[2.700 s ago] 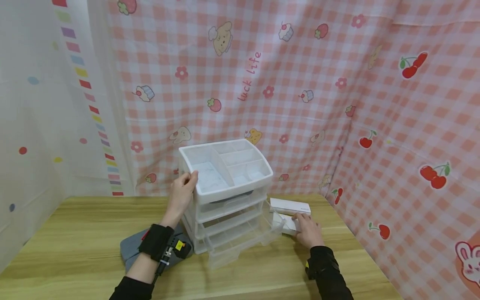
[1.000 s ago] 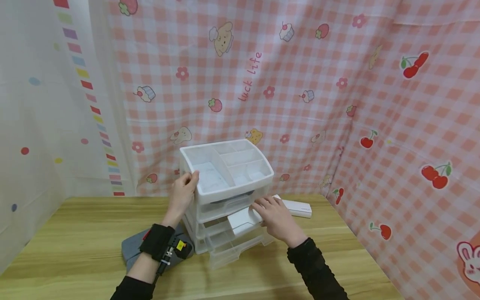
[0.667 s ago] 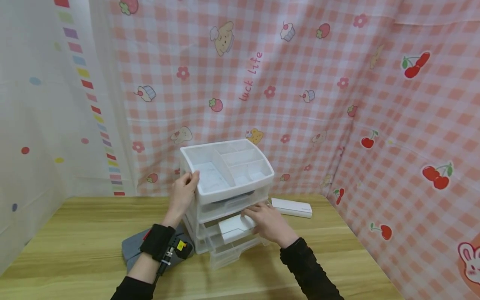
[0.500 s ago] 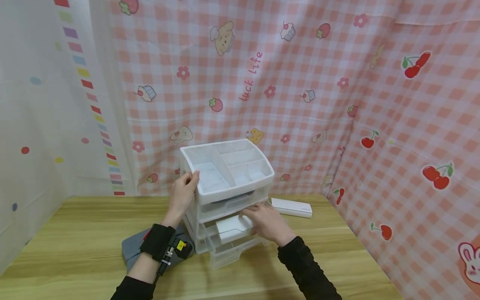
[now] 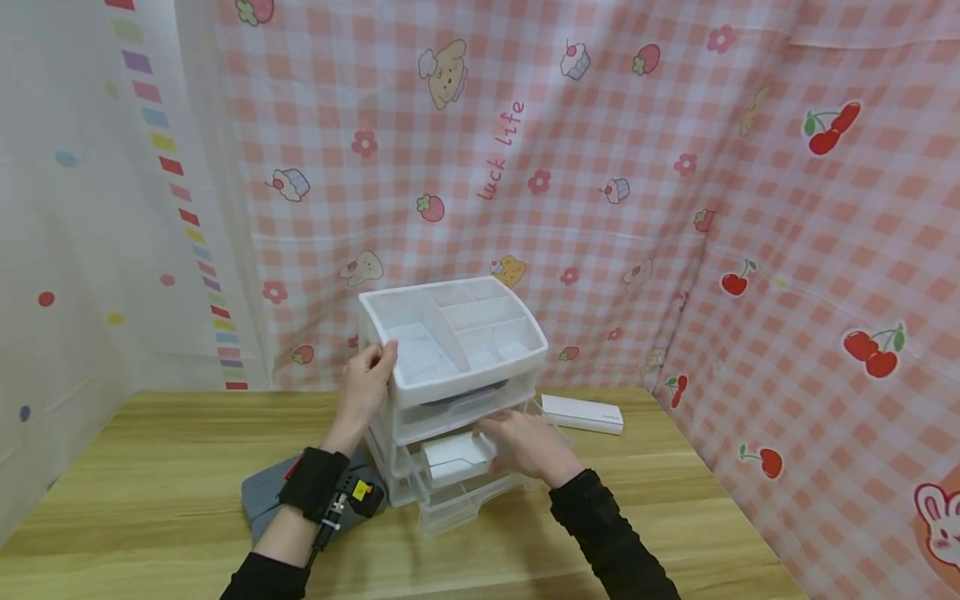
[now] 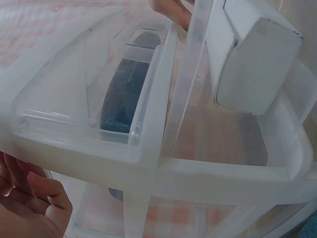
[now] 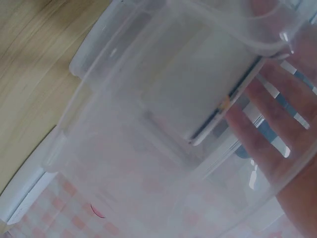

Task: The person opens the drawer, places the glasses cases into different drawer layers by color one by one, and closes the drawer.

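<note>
- The right hand [image 5: 525, 442] grips a small white rectangular box [image 5: 453, 458], thumb on its upper side and fingers reaching behind it, as seen through clear plastic in the right wrist view.
- That box is inside a clear plastic drawer [image 5: 450, 517], which is pulled out towards the person; whether the box touches the drawer's floor cannot be told.
- The left hand [image 5: 363, 387], its fingers curled, holds the left front edge of a white, translucent plastic drawer organiser [image 5: 471, 383].
- The organiser stands upright, with an open tray on top divided into several compartments: one large at the left, smaller ones at the right.
- Above the pulled-out drawer, an upper drawer is pushed in; the left wrist view shows a dark, elongated object [image 6: 124, 99] through its clear plastic.
- A long, slim white box [image 5: 582, 414] lies to the right of the organiser, apart from both hands.
- A grey-blue fabric pouch [image 5: 266, 496] lies beside the organiser's left side, partly covered from view by the left forearm and its black wrist strap [image 5: 313, 483].
- Everything rests on a light wood-grain worktop [image 5: 135, 500].
- Behind hangs a pink-and-white checked cloth [image 5: 600, 108] printed with strawberries, cupcakes, flowers and "luck life".
</note>
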Demonstrator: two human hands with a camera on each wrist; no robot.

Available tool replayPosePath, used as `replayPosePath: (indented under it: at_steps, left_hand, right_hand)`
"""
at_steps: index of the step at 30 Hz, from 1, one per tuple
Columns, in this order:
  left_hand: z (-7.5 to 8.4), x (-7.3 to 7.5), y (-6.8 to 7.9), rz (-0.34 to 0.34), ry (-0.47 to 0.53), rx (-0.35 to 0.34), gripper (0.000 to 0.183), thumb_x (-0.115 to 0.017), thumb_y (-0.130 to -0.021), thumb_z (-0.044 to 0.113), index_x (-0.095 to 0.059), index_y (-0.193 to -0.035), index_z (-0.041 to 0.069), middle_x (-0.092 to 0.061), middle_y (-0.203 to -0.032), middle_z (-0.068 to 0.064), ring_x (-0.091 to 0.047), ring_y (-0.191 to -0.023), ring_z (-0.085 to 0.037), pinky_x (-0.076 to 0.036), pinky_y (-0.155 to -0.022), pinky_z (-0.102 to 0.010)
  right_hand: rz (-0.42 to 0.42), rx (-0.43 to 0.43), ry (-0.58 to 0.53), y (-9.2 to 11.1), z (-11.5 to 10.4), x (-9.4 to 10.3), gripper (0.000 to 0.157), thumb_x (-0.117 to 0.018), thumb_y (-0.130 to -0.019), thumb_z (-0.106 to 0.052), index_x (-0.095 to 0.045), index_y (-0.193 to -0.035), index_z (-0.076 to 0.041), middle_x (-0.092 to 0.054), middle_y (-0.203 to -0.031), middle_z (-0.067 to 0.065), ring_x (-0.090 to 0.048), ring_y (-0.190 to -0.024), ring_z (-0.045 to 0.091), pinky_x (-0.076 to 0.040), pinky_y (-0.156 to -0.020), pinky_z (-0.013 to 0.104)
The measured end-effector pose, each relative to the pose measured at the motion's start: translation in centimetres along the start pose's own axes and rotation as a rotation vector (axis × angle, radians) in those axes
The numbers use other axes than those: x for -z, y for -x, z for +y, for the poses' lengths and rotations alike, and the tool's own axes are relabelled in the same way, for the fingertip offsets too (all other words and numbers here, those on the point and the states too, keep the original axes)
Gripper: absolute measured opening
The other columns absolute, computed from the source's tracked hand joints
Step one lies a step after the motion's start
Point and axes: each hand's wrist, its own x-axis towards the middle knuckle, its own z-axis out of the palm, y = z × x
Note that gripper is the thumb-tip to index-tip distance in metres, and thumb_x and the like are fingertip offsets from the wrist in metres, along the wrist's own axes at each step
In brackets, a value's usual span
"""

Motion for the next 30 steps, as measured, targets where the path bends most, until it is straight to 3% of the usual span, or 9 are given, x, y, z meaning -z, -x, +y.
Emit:
replayPosePath:
  at_steps: [8,12,15,23,27,30]
  left_hand:
    - [-0.7,-0.1,-0.5,0.006,-0.002,0.002,0.044,-0.044,-0.101,0.03,-0.032,-0.065,0.009,-0.028,-0.054,0.003,-0.027,-0.05,-0.011,-0.026,-0.055,-0.024]
    - [-3.0,-0.4,-1.7,0.016,0.001,-0.015,0.046,-0.044,-0.1,0.038,-0.032,-0.066,0.01,-0.028,-0.054,0.004,-0.027,-0.05,-0.012,-0.025,-0.054,-0.024]
    - [-4.1,-0.7,-2.2,0.034,-0.006,-0.034,0.047,-0.044,-0.099,0.042,-0.032,-0.066,0.01,-0.027,-0.055,0.004,-0.026,-0.05,-0.012,-0.025,-0.053,-0.024]
    - [-4.1,-0.7,-2.1,0.042,-0.017,-0.043,0.048,-0.044,-0.099,0.043,-0.032,-0.067,0.01,-0.026,-0.057,0.003,-0.026,-0.052,-0.012,-0.025,-0.055,-0.024]
    - [-4.1,-0.6,-2.1,0.039,-0.023,-0.038,0.048,-0.043,-0.099,0.044,-0.033,-0.067,0.01,-0.026,-0.057,0.003,-0.027,-0.052,-0.012,-0.025,-0.054,-0.024]
    - [-4.1,-0.6,-2.1,0.037,-0.022,-0.039,0.048,-0.043,-0.099,0.044,-0.033,-0.067,0.01,-0.026,-0.058,0.003,-0.026,-0.052,-0.012,-0.024,-0.055,-0.024]
  right_hand:
    - [0.13,0.014,0.09,0.6,-0.1,-0.2,0.03,-0.086,-0.066,-0.027,-0.063,-0.084,-0.02,-0.065,-0.086,-0.009,-0.06,-0.072,0.006,-0.046,-0.057,0.022]
    - [0.101,0.021,0.021,0.6,-0.2,0.0,0.021,-0.081,-0.073,-0.032,-0.062,-0.072,-0.022,-0.056,-0.068,-0.013,-0.045,-0.059,-0.001,-0.033,-0.051,0.015]
    - [0.058,0.042,-0.052,0.6,-0.4,0.2,0.018,-0.077,-0.078,-0.034,-0.067,-0.07,-0.022,-0.058,-0.062,-0.014,-0.042,-0.055,-0.005,-0.032,-0.05,0.012]
    - [0.097,0.072,-0.056,0.5,-0.9,0.0,0.014,-0.075,-0.08,-0.033,-0.074,-0.075,-0.02,-0.068,-0.069,-0.012,-0.054,-0.058,-0.004,-0.039,-0.053,0.012]
    - [0.096,0.04,-0.073,0.5,-0.9,-0.3,0.013,-0.073,-0.082,-0.031,-0.076,-0.083,-0.018,-0.072,-0.077,-0.008,-0.064,-0.067,0.002,-0.045,-0.056,0.015]
    - [0.07,0.009,-0.088,0.4,-1.0,-0.3,0.018,-0.071,-0.084,-0.031,-0.076,-0.092,-0.016,-0.074,-0.084,-0.004,-0.064,-0.067,0.004,-0.043,-0.055,0.016]
